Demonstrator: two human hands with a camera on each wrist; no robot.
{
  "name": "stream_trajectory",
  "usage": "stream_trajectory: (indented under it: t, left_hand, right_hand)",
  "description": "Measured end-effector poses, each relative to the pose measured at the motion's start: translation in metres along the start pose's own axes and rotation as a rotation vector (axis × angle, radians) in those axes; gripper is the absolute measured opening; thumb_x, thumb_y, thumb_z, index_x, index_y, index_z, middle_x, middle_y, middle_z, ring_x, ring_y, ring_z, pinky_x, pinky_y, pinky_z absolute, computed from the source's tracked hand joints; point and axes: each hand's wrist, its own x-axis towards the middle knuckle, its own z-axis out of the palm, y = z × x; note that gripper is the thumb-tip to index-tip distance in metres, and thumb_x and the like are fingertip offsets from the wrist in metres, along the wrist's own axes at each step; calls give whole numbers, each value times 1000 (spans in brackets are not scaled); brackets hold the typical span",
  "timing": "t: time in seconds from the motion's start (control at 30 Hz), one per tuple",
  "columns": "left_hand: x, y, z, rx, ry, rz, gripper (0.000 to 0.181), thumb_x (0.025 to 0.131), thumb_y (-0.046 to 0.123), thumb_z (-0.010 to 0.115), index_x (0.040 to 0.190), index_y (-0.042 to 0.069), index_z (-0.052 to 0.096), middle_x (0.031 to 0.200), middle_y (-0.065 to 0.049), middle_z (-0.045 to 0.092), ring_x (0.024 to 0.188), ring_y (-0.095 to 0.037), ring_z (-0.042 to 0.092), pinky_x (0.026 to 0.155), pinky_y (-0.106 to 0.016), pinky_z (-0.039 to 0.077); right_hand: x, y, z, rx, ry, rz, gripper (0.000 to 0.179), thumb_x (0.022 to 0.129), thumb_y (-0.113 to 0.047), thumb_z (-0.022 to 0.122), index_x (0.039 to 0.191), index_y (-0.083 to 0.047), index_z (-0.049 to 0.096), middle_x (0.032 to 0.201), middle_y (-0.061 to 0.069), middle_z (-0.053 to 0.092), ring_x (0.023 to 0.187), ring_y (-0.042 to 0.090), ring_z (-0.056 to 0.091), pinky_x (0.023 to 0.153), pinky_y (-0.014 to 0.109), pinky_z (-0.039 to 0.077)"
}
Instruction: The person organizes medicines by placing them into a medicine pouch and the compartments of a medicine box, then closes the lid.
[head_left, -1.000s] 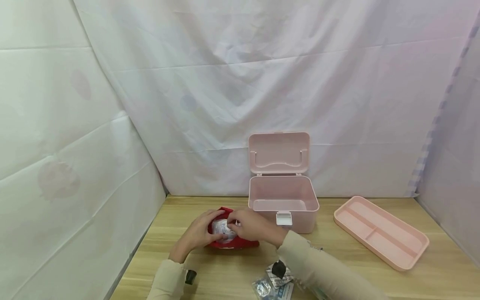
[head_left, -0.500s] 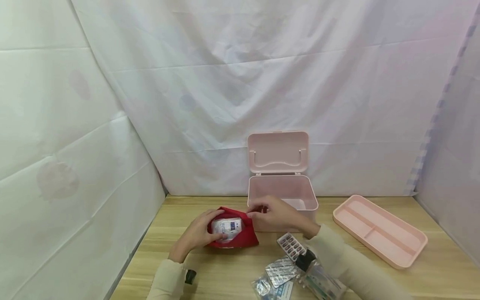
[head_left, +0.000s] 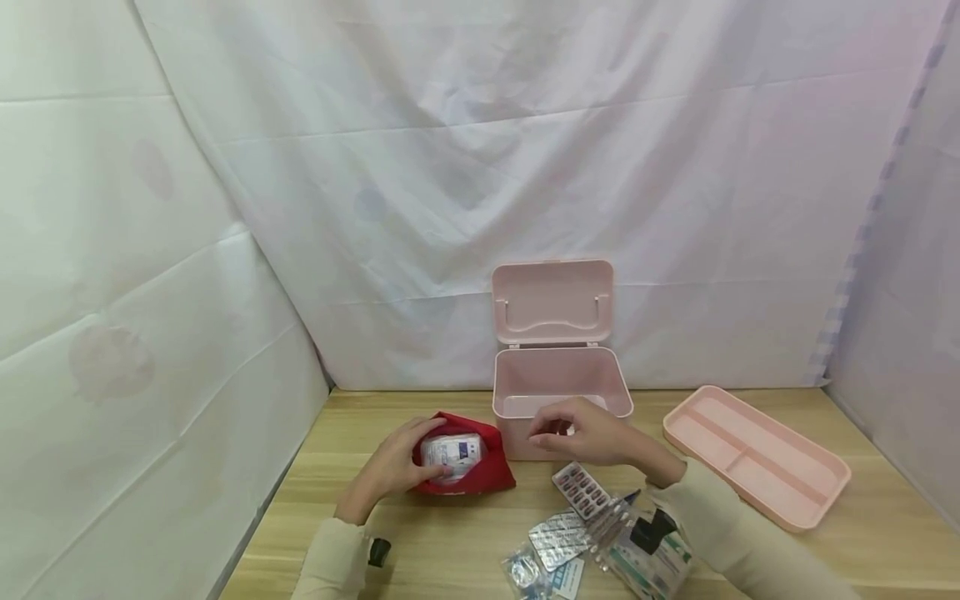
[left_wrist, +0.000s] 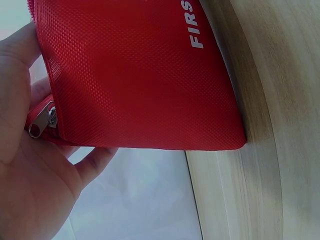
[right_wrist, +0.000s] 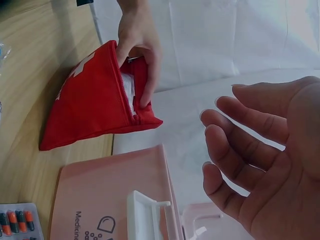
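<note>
My left hand holds a red zippered first-aid pouch by its opening, thumb on one side and fingers on the other. White packages in clear wrap show inside the pouch's mouth. In the left wrist view, a metal zipper pull hangs beside the palm, and white letters mark the red fabric. My right hand hovers before the pink medicine box, fingers loosely bent with nothing between them, apart from the pouch. The box's lid stands raised and its white latch hangs at the front.
A pink divided tray lies to the right. In front of the box are a capsule blister pack, a silver blister pack, a small clear packet and a clear bag with green-and-white items. White curtains enclose the table.
My right hand has come away from the pouch's mouth and moved right, in front of the box. The packages in the pouch are uncovered to view. The left hand keeps its hold.
</note>
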Motion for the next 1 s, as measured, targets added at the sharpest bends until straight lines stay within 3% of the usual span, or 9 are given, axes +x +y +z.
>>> stream_trajectory:
  t: [0.37,0.57,0.83,1.0]
  left_hand:
    - [0,1,0,-11,-1,-16,74,76,37,85,141,19,54,138,-6,57,126,-29,53,103,-54,47]
    - [0,-1,0,-5,-4,-14,74,77,38,85,141,19,54,138,-6,57,126,-28,53,102,-54,48]
    - [0,0,-1,-7,-6,-27,73,77,35,85,141,19,54,139,-7,56,127,-30,52,102,-54,47]
    - [0,0,-1,1,-10,-24,73,77,36,85,141,19,54,140,-7,56,128,-30,52,103,-54,47]
  right_hand:
    - [-28,6,-3,52,-71,16,9,98,-27,64,98,-24,72,87,-11,67,77,2,60,70,26,55]
    - [-43,13,5,62,-140,13,11,98,-23,63,104,-20,72,96,-11,71,87,2,64,77,26,56]
    - [-59,19,31,133,-331,45,17,97,-21,63,108,-11,72,95,-10,69,84,-3,60,76,21,55]
    - [-64,17,50,41,-468,45,17,96,-21,64,105,-11,74,91,-18,66,78,-9,55,70,15,51]
